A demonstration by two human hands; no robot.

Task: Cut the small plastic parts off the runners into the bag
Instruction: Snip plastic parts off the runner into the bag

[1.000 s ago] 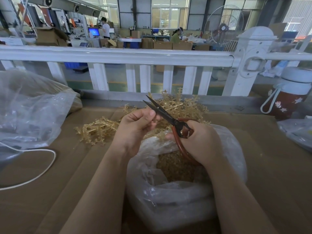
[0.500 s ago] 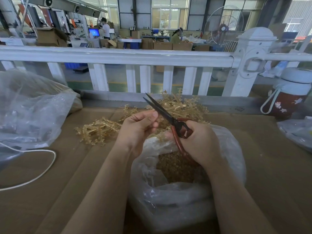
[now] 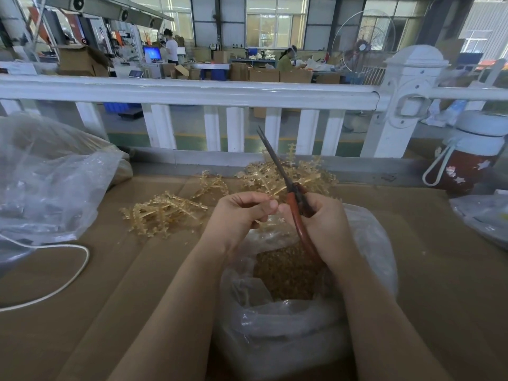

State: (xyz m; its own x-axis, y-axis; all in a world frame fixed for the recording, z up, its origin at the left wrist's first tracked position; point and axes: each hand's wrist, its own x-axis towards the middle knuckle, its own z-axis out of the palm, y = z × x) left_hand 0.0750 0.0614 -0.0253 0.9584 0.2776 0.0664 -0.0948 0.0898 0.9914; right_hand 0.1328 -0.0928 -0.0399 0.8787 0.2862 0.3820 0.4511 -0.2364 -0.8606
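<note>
Far left: big clear sack (image 3: 46,177) slumped on cardboard tabletop (image 3: 115,276), white cord (image 3: 68,281) looped beside it. Loose heap of amber runners (image 3: 165,213) left of centre, taller heap (image 3: 291,174) behind the hands.

Centre: left hand (image 3: 236,215) held over open bag (image 3: 288,320), fingers curled, thumb and fingertips pinching something small; probably a runner, mostly hidden inside the grip. Bag already well filled with cut parts (image 3: 286,273).

Right hand (image 3: 324,224) wrapped round red handles of scissors (image 3: 283,177), blades pressed together, tip pointing up and away.

Step judged: between snips, stripping a runner over the bag. Next move likely calls for opening the blades and feeding the next part between them, keeping over the bag mouth.

Far right: flask (image 3: 467,160); another plastic sheet cut off by frame edge. Lower scissor handle hidden by palm.
</note>
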